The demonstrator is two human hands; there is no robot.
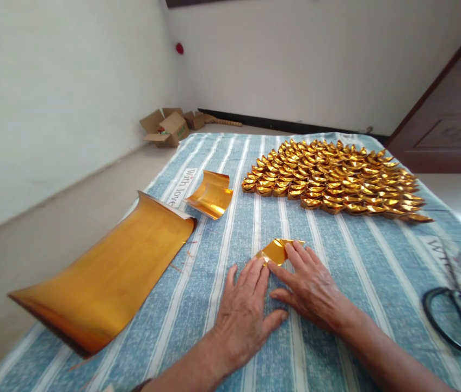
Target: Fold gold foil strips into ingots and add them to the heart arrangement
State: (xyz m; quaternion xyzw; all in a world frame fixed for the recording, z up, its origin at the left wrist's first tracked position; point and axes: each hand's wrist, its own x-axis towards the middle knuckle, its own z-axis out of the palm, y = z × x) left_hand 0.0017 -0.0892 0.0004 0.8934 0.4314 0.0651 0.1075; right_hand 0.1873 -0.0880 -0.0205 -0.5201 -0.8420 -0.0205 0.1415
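Note:
A small piece of gold foil paper [276, 251], partly folded with slanted edges, lies flat on the striped cloth. My left hand [243, 305] rests over its near left end, fingers stretched out and pressing down, thumb apart. My right hand [311, 283] lies on its right side with spread fingers; the index fingertip meets my left fingertips at the paper's near edge. Fingers cover parts of the fold. Beyond my left hand, a few curled gold foil pieces [210, 196] sit on the cloth. A large gold foil sheet [111, 272] with curling ends lies to the left.
Many folded gold foil ingots [336, 179] stand in tight rows at the back right. Black-handled scissors [450, 321] lie near the right edge of the blue striped tablecloth [222, 348]. Open cardboard boxes [168, 128] are on the floor beyond the table, by the wall.

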